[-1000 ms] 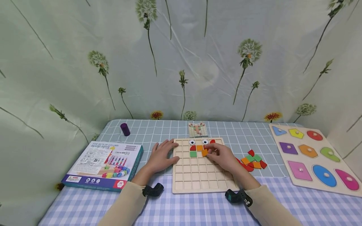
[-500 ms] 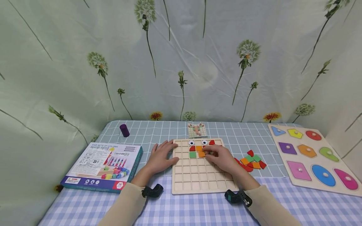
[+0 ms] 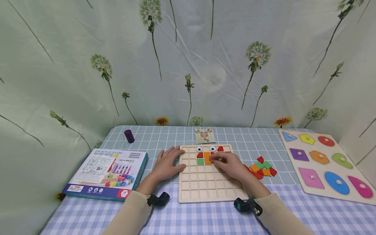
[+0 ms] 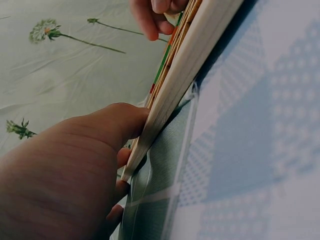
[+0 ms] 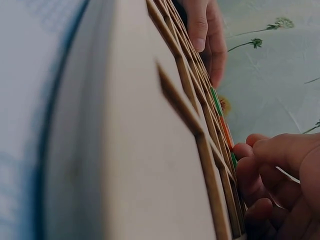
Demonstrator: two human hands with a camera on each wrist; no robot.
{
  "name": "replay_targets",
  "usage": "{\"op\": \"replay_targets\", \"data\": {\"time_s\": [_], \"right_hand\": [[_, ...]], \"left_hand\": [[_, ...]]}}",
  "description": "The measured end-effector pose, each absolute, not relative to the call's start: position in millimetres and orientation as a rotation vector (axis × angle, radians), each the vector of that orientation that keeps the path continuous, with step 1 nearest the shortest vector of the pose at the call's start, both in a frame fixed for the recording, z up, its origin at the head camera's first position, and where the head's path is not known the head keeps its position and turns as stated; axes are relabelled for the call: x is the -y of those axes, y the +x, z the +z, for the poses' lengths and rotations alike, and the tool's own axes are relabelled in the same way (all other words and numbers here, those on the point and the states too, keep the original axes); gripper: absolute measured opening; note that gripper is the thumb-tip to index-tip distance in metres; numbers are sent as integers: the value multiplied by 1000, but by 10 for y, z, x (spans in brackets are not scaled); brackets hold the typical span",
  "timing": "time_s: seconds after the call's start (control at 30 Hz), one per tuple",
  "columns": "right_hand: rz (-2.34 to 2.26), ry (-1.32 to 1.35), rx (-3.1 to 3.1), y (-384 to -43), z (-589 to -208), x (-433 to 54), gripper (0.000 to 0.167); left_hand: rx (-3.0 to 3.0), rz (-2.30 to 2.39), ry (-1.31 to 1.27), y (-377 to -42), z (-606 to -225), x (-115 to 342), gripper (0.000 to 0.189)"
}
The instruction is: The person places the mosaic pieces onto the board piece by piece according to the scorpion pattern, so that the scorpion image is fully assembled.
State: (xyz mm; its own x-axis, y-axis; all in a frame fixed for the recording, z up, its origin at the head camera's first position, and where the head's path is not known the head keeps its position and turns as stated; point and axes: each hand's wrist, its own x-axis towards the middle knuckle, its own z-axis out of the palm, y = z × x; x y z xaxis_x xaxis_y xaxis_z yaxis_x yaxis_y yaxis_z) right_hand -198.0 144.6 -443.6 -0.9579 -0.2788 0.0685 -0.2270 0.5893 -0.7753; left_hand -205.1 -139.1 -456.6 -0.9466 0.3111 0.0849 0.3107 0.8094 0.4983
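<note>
My left hand lies at the left edge of the wooden grid board, fingertips along its rim and thumb against its side. In the left wrist view the thumb touches the board's edge. My right hand is over the board, its bent thumb and index finger together at an orange square tile that lies in a cell. A green square tile sits to its left, and another orange tile is just above. Two eye tiles and red curved tiles fill cells higher up.
Loose red, orange and green tiles are piled right of the board. A pattern card stands behind it. A boxed bead set lies left, with a purple cylinder beyond. A knobbed shape puzzle lies far right.
The orange tile my right hand pinched at a tilt has gone flat into the cell beside the green one. The right fingertips have shifted slightly down and left. My left hand stays put.
</note>
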Motion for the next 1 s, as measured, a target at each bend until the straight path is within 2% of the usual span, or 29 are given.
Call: {"op": "replay_targets", "data": {"time_s": [0.6,0.8,1.0], "right_hand": [[-1218,-525,-2587,-1948,-4242,-1598,24],[-1202,-476,-2578,-1956,-4134,-1755,23],[-1117,-490,-2628,-2008,-4045,-1990,28]], "left_hand": [[-3001,831,518,-2040,-4591,1400,57],[-3006,836,528,-2043,-4603,1395,56],[-3006,829,525,-2044,-4595,1390,57]]}}
